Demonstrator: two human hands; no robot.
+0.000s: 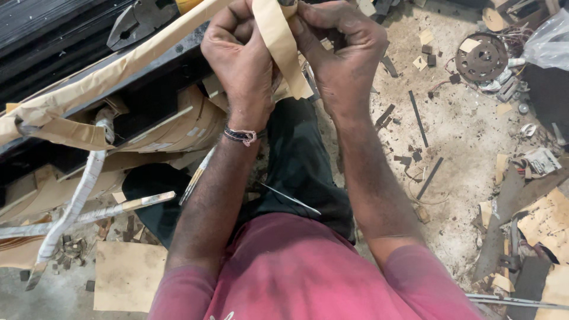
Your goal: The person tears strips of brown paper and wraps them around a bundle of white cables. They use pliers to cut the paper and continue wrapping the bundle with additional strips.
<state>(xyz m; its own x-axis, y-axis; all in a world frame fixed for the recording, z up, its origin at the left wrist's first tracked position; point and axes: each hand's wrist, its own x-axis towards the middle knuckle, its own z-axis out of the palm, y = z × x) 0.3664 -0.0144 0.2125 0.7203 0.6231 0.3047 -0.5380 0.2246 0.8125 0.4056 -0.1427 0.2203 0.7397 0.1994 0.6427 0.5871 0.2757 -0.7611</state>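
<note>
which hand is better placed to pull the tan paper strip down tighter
Probably the left hand. The tan paper strip runs down along its fingers and its loose tail hangs beside that wrist. The right hand is curled up at the strip's top, seemingly pinning it.

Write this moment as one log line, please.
left hand: grips tan paper strip | right hand: grips same strip | below: dark long bar wrapped in tan paper | floor: scraps

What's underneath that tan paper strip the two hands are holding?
Below the tan paper strip lie dark trousers and the dusty floor. The left hand and right hand cover its upper part.
</note>
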